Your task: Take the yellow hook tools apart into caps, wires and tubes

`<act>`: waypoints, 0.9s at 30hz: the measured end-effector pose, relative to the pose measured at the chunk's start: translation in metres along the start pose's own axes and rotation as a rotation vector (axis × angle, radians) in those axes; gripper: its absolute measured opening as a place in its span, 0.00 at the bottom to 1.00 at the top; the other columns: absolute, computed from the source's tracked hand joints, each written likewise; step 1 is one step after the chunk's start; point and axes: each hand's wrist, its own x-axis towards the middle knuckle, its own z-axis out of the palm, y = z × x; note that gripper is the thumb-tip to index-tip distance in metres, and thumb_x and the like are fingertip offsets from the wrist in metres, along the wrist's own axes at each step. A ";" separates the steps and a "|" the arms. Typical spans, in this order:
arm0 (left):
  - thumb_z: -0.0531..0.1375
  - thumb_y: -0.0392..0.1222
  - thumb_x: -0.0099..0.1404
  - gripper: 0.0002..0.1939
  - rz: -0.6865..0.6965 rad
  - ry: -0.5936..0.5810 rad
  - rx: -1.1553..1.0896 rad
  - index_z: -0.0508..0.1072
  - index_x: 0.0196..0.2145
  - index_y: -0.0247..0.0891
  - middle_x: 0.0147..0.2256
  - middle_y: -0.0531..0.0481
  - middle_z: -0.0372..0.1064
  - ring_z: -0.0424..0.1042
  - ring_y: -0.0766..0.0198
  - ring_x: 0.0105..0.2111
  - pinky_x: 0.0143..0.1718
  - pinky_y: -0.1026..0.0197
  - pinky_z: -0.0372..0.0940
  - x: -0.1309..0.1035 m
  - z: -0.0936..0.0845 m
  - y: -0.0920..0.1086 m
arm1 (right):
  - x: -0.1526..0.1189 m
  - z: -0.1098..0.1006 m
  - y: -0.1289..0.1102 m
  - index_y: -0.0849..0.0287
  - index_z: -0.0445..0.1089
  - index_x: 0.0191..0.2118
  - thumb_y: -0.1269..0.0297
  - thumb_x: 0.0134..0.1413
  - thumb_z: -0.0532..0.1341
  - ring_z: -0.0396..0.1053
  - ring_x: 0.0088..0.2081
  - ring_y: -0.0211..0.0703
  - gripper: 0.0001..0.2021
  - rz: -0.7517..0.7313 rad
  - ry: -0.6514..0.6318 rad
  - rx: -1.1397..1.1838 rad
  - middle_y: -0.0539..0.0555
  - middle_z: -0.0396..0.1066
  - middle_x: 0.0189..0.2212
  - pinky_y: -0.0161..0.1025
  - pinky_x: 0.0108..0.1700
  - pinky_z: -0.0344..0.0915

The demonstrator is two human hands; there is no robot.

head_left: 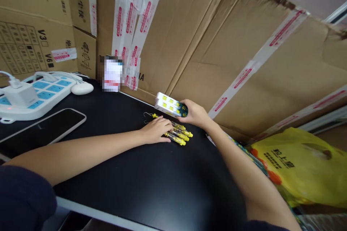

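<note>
Several slim tools with yellow ends point(177, 138) lie side by side on the black tabletop point(130, 184), thin wire hooks showing at their far left. Over them rests my left hand point(156, 130), its fingers curled around part of the bundle. My right hand point(195, 113) grips the right end of a small box point(169, 104), white with yellow squares and a dark green end. The box is held just behind the tools, near the cardboard wall.
At the left are a white power strip point(58, 92) with a plugged-in charger, a white mouse-like object point(82, 88) and a dark phone point(43, 130). A blurred bright screen point(112, 75) stands against the cardboard point(184, 36). A yellow bag point(306, 166) is at the right.
</note>
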 end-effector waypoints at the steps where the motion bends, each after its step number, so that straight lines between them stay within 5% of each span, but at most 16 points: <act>1: 0.62 0.47 0.59 0.17 -0.014 0.013 -0.029 0.68 0.42 0.35 0.44 0.43 0.66 0.64 0.53 0.49 0.56 0.48 0.55 -0.002 -0.004 0.001 | -0.016 -0.007 0.001 0.62 0.62 0.50 0.55 0.42 0.64 0.69 0.44 0.52 0.28 0.002 0.053 0.032 0.60 0.70 0.45 0.44 0.44 0.66; 6: 0.51 0.45 0.66 0.12 -0.400 0.204 -0.674 0.65 0.44 0.36 0.40 0.44 0.69 0.71 0.60 0.39 0.42 0.54 0.67 -0.019 -0.026 0.020 | -0.107 -0.012 -0.002 0.59 0.59 0.50 0.55 0.41 0.65 0.70 0.43 0.50 0.29 0.023 0.029 0.154 0.58 0.69 0.44 0.45 0.46 0.67; 10: 0.56 0.46 0.62 0.14 -0.608 0.045 -1.139 0.63 0.43 0.38 0.33 0.51 0.67 0.72 0.65 0.29 0.23 0.64 0.69 -0.033 -0.032 0.040 | -0.147 0.007 -0.018 0.57 0.58 0.50 0.59 0.42 0.64 0.68 0.44 0.50 0.28 0.030 -0.068 0.232 0.57 0.67 0.45 0.44 0.45 0.67; 16: 0.60 0.45 0.58 0.12 -0.775 -0.120 -1.225 0.61 0.35 0.39 0.31 0.53 0.68 0.72 0.65 0.29 0.24 0.63 0.70 -0.040 -0.033 0.047 | -0.150 0.026 -0.032 0.57 0.56 0.50 0.61 0.42 0.64 0.66 0.44 0.50 0.27 -0.042 -0.022 0.292 0.58 0.66 0.43 0.46 0.45 0.66; 20: 0.58 0.34 0.54 0.09 -0.791 -0.139 -1.126 0.61 0.33 0.38 0.29 0.55 0.68 0.72 0.67 0.27 0.26 0.64 0.68 -0.037 -0.032 0.047 | -0.154 0.031 -0.029 0.56 0.57 0.50 0.60 0.42 0.64 0.67 0.44 0.51 0.27 -0.055 0.004 0.282 0.57 0.67 0.44 0.46 0.45 0.65; 27: 0.60 0.33 0.51 0.23 -0.734 -0.094 -1.175 0.59 0.45 0.36 0.36 0.50 0.67 0.71 0.66 0.31 0.29 0.63 0.67 -0.041 -0.025 0.052 | -0.158 0.036 -0.025 0.55 0.58 0.50 0.57 0.43 0.63 0.69 0.43 0.51 0.27 0.043 0.004 0.258 0.57 0.69 0.43 0.48 0.45 0.66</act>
